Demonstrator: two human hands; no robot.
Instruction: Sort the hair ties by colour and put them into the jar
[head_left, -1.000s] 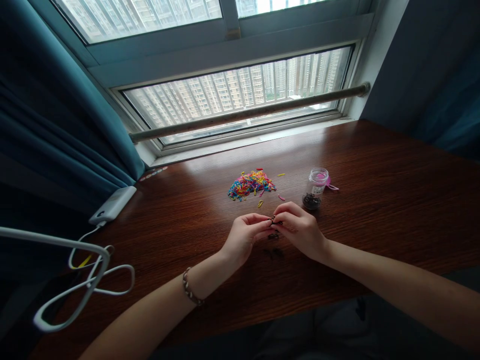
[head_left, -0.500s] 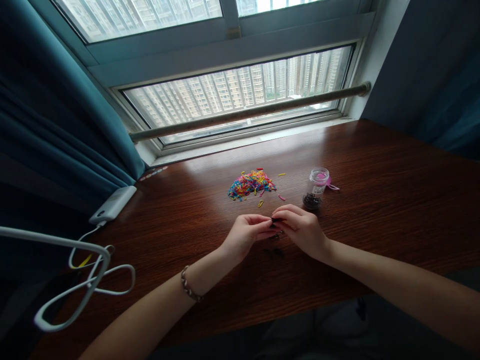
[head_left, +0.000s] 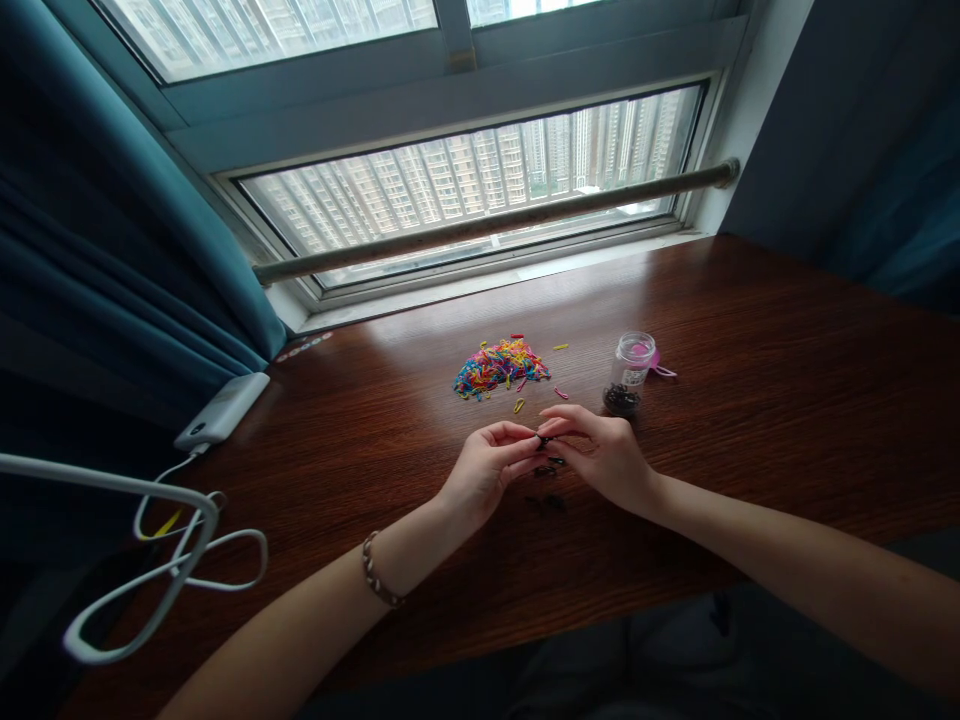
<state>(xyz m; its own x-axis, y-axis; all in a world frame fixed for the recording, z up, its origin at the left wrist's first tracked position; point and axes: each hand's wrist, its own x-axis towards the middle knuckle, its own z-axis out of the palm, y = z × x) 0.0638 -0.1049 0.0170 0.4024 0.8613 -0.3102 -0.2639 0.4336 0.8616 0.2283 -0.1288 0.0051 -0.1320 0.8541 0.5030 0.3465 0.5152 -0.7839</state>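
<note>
Both my hands meet above the brown table [head_left: 360, 400]. My left hand [head_left: 484, 470], with a bracelet on its wrist, pinches a small black piece [head_left: 543, 440]. The fingers of my right hand [head_left: 604, 455] close on the same piece from the other side. Its exact shape is too small to tell. Several small dark pieces [head_left: 553, 502] lie on the table beneath my fingers. Beyond my hands is a pile of small colourful clips [head_left: 501, 368], with a few loose ones around it. A clear jar [head_left: 626, 375], upright and without its lid, holds black pieces at its bottom.
A pink lid with a loop [head_left: 664, 371] lies behind the jar. At the left are a white power bank [head_left: 223, 410] and a looped white cable [head_left: 157, 610]. A metal rail [head_left: 495, 228] crosses the window behind the table, beside a blue curtain [head_left: 150, 200].
The right fingers have spread a little around the black piece, and more of the dark pieces show below. The whole view has shifted slightly.
</note>
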